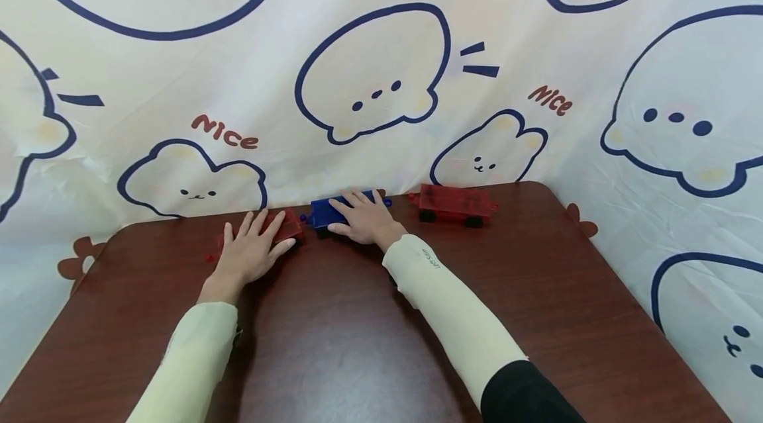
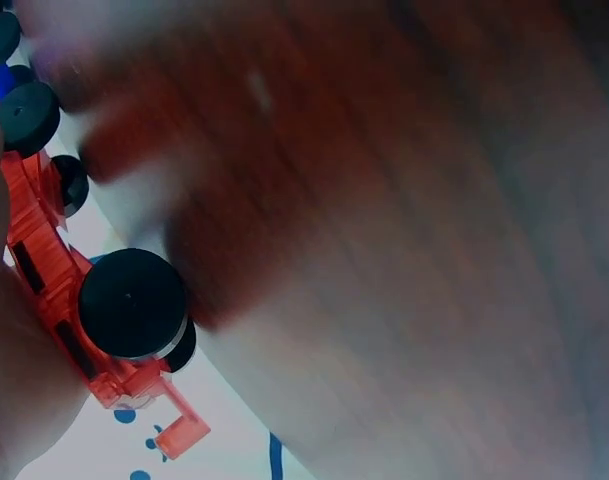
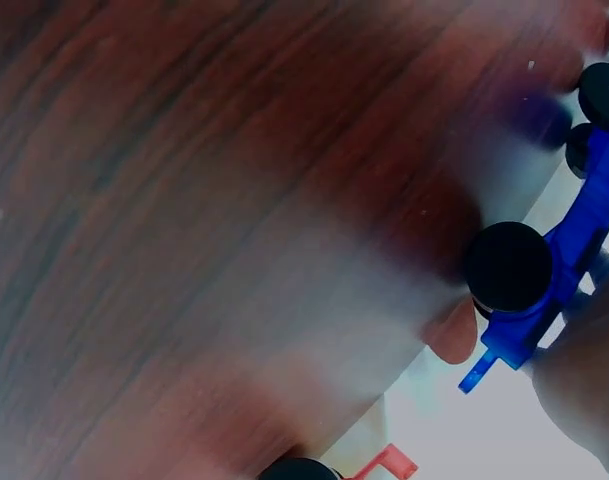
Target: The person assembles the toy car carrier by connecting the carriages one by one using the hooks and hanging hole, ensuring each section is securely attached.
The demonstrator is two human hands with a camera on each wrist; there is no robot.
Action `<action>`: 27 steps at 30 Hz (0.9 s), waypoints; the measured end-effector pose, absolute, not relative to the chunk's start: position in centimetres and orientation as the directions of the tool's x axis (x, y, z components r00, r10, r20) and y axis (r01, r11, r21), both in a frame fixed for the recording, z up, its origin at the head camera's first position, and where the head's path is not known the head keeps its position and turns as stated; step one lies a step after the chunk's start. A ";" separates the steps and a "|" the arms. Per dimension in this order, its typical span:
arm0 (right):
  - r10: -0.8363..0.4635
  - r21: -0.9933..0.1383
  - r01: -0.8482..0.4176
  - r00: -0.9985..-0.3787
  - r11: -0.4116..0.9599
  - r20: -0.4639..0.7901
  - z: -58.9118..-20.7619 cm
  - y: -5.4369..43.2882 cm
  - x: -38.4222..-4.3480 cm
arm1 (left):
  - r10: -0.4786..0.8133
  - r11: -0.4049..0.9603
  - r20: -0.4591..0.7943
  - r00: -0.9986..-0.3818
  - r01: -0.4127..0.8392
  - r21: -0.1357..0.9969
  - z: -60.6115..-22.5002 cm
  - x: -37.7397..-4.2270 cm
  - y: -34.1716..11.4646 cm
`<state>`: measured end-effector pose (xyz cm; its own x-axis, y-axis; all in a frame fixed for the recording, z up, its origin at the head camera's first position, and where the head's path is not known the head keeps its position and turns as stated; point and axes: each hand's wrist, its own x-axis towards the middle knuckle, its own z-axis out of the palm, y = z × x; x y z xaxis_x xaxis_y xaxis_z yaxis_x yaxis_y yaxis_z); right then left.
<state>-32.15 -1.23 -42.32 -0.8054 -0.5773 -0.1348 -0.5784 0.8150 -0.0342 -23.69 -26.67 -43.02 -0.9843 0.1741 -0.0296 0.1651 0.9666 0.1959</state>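
Note:
My left hand point(image 1: 247, 256) lies over a red see-through toy train car point(image 1: 290, 224), its fingers spread and straight across the top. The left wrist view shows this red car point(image 2: 46, 255) from the side, with black wheels and a hook at its end. To its right, my right hand point(image 1: 363, 219) rests on a blue toy train car point(image 1: 324, 214) with extended fingers and covers much of it. In the right wrist view the blue car point(image 3: 584, 225) has black wheels and a small coupling. The two cars stand end to end, their couplings close together.
Another red toy train car point(image 1: 454, 203) stands to the right of the blue one, near the back edge. The dark brown table point(image 1: 334, 337) reaches to a white cloth backdrop point(image 1: 369, 165) printed with cartoon outlines, behind and at both sides.

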 end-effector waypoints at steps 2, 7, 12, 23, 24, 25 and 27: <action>-0.576 -0.027 -0.578 -0.808 0.816 -0.126 -42.3 -1.3 -32.2 | 0.173 0.966 -0.026 -0.985 0.164 0.202 -43.0 -23.7 -26.6; -0.586 -0.020 -0.587 -0.804 0.809 -0.100 -41.9 -1.7 -31.9 | 0.166 0.967 -0.017 -0.986 0.159 0.198 -42.9 -23.5 -26.3; -0.590 -0.042 -0.589 -0.805 0.807 -0.066 -41.3 -2.3 -31.4 | 0.169 0.963 0.024 -0.985 0.170 0.208 -42.9 -23.4 -25.8; -0.612 -0.111 -0.606 -0.791 0.787 -0.018 -40.3 -2.0 -31.0 | 0.183 0.957 0.052 -0.982 0.190 0.218 -42.3 -23.4 -25.1; -0.612 -0.121 -0.607 -0.790 0.785 -0.009 -40.2 -1.9 -30.9 | 0.183 0.957 0.051 -0.982 0.189 0.219 -42.2 -23.3 -25.0; -0.611 -0.130 -0.606 -0.792 0.785 0.000 -40.0 -1.7 -30.9 | 0.184 0.957 0.052 -0.982 0.191 0.220 -42.2 -23.3 -24.9; -0.608 -0.145 -0.603 -0.794 0.785 0.009 -39.5 -1.3 -30.8 | 0.187 0.957 0.057 -0.981 0.194 0.217 -42.0 -23.3 -24.6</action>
